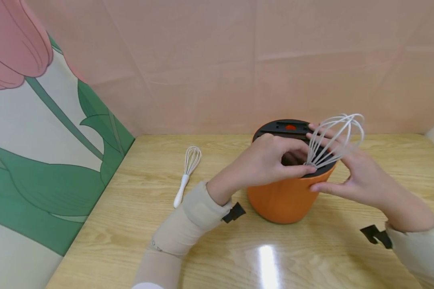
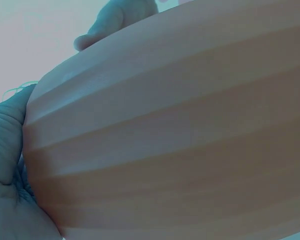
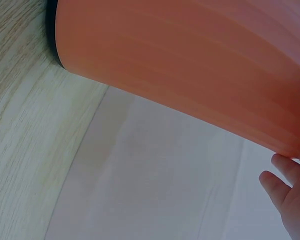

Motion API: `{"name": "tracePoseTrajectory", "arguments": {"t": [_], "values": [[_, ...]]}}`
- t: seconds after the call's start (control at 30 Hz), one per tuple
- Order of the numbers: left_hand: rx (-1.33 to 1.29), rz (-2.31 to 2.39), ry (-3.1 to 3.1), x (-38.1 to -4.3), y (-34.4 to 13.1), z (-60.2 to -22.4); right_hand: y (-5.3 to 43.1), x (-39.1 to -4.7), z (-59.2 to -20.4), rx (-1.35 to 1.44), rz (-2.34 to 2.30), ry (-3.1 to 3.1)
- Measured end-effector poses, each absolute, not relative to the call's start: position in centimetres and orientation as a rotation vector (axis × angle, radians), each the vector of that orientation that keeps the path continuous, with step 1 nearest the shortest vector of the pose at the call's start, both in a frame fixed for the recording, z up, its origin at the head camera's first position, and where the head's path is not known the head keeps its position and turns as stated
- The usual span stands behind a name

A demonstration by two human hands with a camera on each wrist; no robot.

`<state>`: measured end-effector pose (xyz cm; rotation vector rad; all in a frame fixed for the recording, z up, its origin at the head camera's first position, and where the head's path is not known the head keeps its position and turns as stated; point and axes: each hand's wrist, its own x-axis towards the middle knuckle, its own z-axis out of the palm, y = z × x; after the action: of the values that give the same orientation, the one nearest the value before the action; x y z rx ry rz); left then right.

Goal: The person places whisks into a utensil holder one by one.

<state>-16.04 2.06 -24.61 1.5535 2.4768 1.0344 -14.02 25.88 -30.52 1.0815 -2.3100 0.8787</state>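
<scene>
A white wire whisk [image 1: 312, 158] stands tilted in an orange knife-block-like holder [image 1: 278, 202], its wires up and its handle out of sight inside. My left hand [image 1: 265, 158] pinches the whisk where the wires meet the handle, just above the holder's black slotted top [image 1: 267, 128]. At the holder's right side is my right hand [image 1: 365, 180], fingers stretched behind the wires and thumb against the orange wall. Ribbed holder wall [image 2: 165, 125] fills most of the left wrist view. In the right wrist view, right fingertips [image 3: 277, 192] lie at the holder's edge.
A smaller white whisk [image 1: 185, 176] lies on the wooden table [image 1: 130, 224], left of the holder. Behind the table hangs a pinkish cloth backdrop [image 1: 202, 80]. A panel with a printed tulip [image 1: 50, 176] runs along the left side.
</scene>
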Motion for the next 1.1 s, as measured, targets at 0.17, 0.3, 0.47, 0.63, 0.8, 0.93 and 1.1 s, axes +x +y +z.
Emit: {"name": "tracePoseTrajectory", "arguments": {"t": [0.17,0.3,0.47,0.63,0.8,0.93,1.1], "values": [[1.522,1.077,2.436,-16.0,2.0,-24.6,25.8,-14.1,-30.6,1.103,0.898,-2.278],[1.509,1.109,2.440,-15.8,1.7,-24.7,25.7,-14.0,-30.5,1.114,0.918,-2.270],[1.602,1.106,2.497,-15.5,1.4,-25.0,25.7,-14.0,-30.5,1.107,0.941,-2.280],[1.728,0.974,2.620,-15.0,1.0,-25.1,25.7,-14.0,-30.5,1.106,0.938,-2.278],[1.834,0.883,2.684,-14.6,0.5,-25.4,25.7,-14.0,-30.5,1.114,0.923,-2.267],[1.886,0.822,2.721,-14.5,0.0,-25.8,25.7,-14.0,-30.5,1.118,0.914,-2.264],[1.938,0.749,2.768,-14.3,-0.7,-26.2,25.6,-14.0,-30.4,1.124,0.912,-2.255]]}}
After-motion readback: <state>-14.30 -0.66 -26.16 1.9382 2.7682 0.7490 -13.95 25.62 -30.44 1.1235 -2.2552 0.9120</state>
